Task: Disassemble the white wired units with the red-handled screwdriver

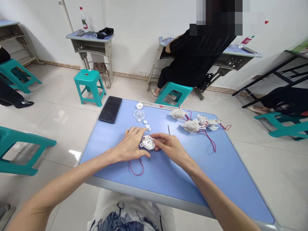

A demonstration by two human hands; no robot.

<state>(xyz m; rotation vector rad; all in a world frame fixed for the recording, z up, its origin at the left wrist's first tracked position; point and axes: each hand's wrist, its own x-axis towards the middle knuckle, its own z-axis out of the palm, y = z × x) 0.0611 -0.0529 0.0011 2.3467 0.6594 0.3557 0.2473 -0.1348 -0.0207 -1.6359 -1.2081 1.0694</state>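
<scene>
Right hand (172, 147) grips a white mechanism (148, 143), apparently being adjusted; left hand (130, 144) splays at its nine o'clock; steadiness seems needed next.

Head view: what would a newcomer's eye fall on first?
Near the middle of the blue desk, the right hand holds a small white mechanism, with the left hand spread beside it. White assemblies with red cords lie at the desk's far right, and a black phone lies at its far left corner.
</scene>
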